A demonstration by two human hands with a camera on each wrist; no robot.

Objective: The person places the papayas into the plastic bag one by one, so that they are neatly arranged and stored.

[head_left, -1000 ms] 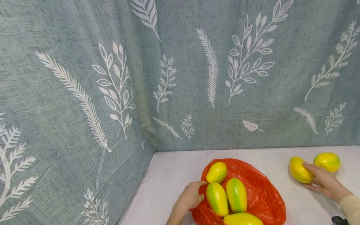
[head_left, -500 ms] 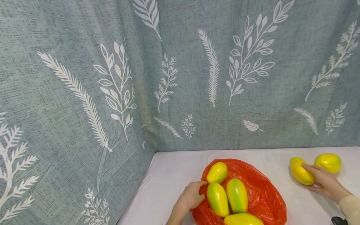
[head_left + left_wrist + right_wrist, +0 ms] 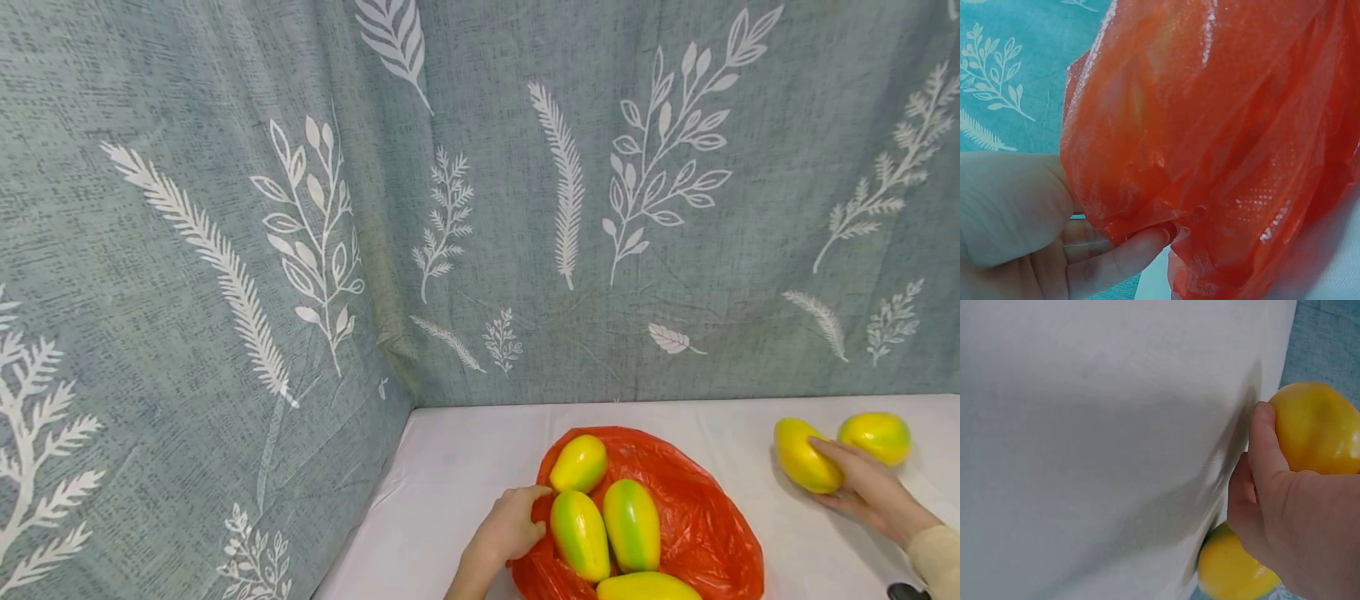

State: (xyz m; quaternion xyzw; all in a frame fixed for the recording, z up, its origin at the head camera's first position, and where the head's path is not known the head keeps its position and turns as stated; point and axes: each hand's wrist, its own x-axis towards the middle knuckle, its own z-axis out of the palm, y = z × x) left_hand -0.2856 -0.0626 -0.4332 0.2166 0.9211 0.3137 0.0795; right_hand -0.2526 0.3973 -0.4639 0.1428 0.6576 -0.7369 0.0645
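Note:
A red plastic bag (image 3: 708, 525) lies spread wide on the table, with several yellow-green mangoes (image 3: 632, 525) in its left half. My left hand (image 3: 508, 525) holds the bag's left edge; in the left wrist view its fingers (image 3: 1122, 256) pinch the crumpled plastic (image 3: 1222, 156). Over to the right, my right hand (image 3: 862, 486) grips a yellow mango (image 3: 804, 457), its fingers along the fruit's side. In the right wrist view this mango (image 3: 1316, 428) shows beyond the thumb side, close to the white cloth.
Another mango (image 3: 876, 437) lies just behind the right hand, near the table's back. A white cloth (image 3: 472, 450) covers the table. Grey-green leaf-print curtains (image 3: 510, 208) hang behind it and on the left. A small dark object (image 3: 906, 592) shows beside the right sleeve.
Hardly anything differs: the right hand and its mango have shifted very slightly rightward in the head view. The left hand keeps its hold on the bag.

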